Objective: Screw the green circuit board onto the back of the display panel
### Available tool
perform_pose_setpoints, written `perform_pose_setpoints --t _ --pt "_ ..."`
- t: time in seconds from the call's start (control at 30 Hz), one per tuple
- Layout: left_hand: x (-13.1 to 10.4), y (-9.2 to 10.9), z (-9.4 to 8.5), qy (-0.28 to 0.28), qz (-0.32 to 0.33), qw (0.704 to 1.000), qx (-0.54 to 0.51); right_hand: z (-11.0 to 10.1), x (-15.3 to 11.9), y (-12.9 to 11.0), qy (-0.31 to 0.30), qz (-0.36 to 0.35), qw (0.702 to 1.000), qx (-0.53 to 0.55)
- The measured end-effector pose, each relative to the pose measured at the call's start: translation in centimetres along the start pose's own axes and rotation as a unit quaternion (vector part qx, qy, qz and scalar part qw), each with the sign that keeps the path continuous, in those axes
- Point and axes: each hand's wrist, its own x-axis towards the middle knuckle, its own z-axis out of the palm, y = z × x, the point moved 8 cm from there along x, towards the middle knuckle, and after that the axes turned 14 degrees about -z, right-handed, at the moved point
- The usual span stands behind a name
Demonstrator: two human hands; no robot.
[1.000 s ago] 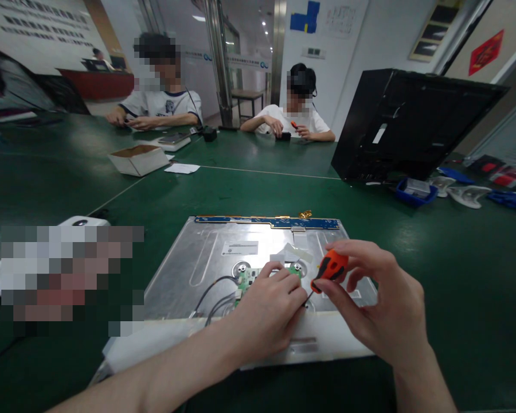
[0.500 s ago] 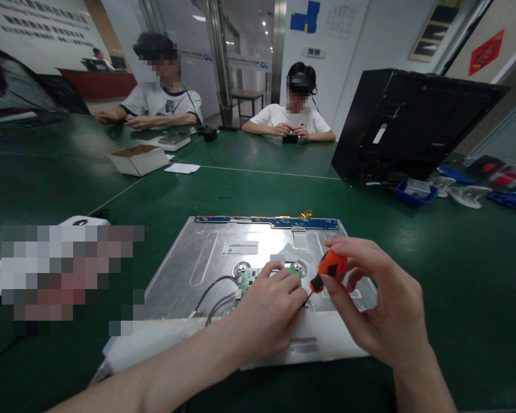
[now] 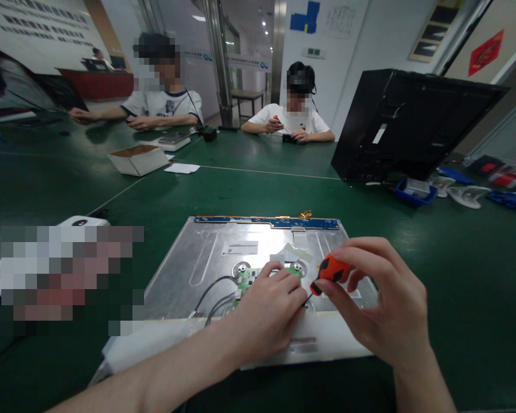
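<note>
My right hand (image 3: pixel 382 304) grips the orange and black handle of a screwdriver (image 3: pixel 333 268) between thumb and fingers. The screwdriver is tilted, its thin shaft running down toward the fingertips of my left hand (image 3: pixel 273 307). That hand is closed, fingers together, resting over a green circuit board (image 3: pixel 247 277); whatever its fingertips hold is hidden. The board sits on the silver metal back of a display panel (image 3: pixel 210 241), with black cables (image 3: pixel 210 289) leading off its left side. Along the panel's far edge runs a blue circuit strip (image 3: pixel 241 221).
A black monitor housing (image 3: pixel 404 126) stands at the back right beside a small blue tray (image 3: pixel 415 195). An open box (image 3: pixel 138 162) and a paper slip (image 3: pixel 182 168) lie back left. A white device (image 3: pixel 83 221) is at left. Two people sit across the green table (image 3: pixel 249 192).
My right hand has shifted its fingers on the screwdriver, whose handle leans slightly more to the right. My left hand stays put. Across the table, one person now holds up an orange-handled tool.
</note>
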Motion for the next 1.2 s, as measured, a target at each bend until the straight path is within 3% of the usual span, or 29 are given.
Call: perform_pose_setpoints --t 0.37,0.73,1.2 --pt "0.00 -0.05 0.08 0.000 0.003 1.000 0.004 0.50 -0.16 0.13 -0.015 0.011 0.999 0.034" --pt "-0.01 -0.19 0.20 -0.002 0.006 1.000 -0.009 0.19 -0.92 0.43 0.016 0.043 0.999 0.026" --pt "-0.01 -0.04 0.19 0.008 0.006 1.000 0.014 0.33 -0.02 0.10 -0.017 0.005 1.000 0.018"
